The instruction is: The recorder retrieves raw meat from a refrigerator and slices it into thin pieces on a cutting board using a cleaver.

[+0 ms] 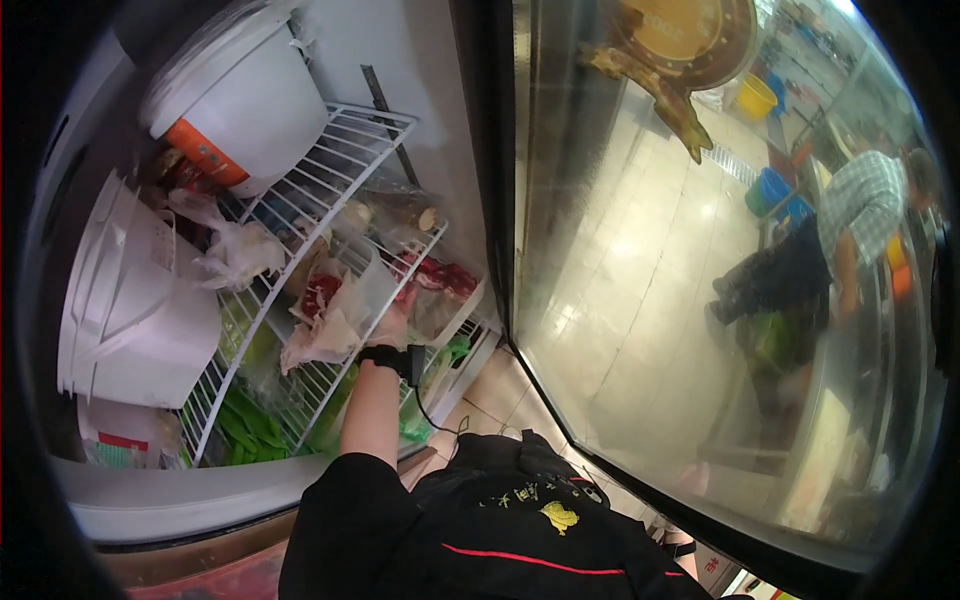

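Two white buckets (135,300) sit on my left, green vegetables (250,430) lie below, and the open glass door (680,300) reflects a person (840,240).

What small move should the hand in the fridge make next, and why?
Probably close the left hand on the clear plastic bag and lift it slightly. The hand already rests at the bag on the wire shelf, and other bags crowd around, so a gentle pull avoids dragging them.

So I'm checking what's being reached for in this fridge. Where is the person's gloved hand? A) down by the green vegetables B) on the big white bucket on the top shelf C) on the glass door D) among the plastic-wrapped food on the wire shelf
D: the left hand is in among the bagged food on the wire shelf, away from the white bucket.
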A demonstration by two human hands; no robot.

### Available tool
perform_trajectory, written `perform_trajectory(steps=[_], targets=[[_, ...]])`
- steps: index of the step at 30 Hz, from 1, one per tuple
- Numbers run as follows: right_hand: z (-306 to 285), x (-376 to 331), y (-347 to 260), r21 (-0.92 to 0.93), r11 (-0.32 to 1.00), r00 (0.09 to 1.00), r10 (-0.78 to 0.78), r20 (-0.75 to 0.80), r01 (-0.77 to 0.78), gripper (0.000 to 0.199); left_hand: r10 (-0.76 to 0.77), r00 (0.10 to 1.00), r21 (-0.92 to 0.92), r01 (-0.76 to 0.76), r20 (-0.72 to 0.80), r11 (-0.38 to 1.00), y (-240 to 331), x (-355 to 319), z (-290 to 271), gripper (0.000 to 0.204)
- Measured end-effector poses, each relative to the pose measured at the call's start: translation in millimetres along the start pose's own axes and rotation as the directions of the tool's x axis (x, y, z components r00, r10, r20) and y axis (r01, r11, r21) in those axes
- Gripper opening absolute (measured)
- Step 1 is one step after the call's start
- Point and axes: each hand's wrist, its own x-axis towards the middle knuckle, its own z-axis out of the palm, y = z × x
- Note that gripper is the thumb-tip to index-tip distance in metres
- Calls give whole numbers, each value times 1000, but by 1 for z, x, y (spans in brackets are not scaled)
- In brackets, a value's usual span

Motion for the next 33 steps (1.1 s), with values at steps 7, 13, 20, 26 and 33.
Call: perform_trajectory(steps=[7,13,20,26,33], targets=[[20,0,0,-53,999,999,12,51,-9,52,115,993,-218,-118,-27,969,-2,22,4,46],[8,-6,0,-106,994,996,18,88,-9,52,125,988,-223,-143,-93,964,-5,39,28,47],[6,-6,1,-158,987,991,41,128,-21,51,43,998,-293,-27,49,956,-5,14,21,47],[9,-10,2,-196,980,980,74,185,-37,50,4,986,-329,52,168,943,-5,-3,33,47],[18,-7,-5,-249,968,972,84,220,-27,50,-62,945,-378,188,322,906,-29,-15,46,46]])
